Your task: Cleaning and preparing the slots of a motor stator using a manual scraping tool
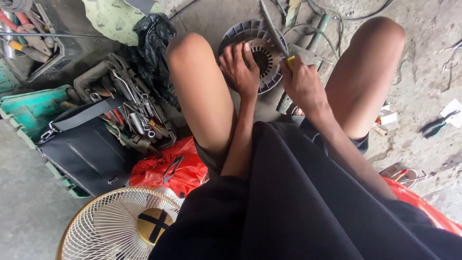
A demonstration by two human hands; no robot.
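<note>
A round grey motor stator with a slotted metal core lies on the concrete floor between my bare knees. My left hand rests on its left rim, fingers curled over the core. My right hand grips a tool with a yellow handle and a long thin grey blade that slants up across the stator's right side. My black shirt covers the lower part of the view.
An open black tool bag full of wrenches and pliers lies at left, beside green trays. A cream fan guard sits at bottom left, with a red plastic bag above it. Pliers lie at right.
</note>
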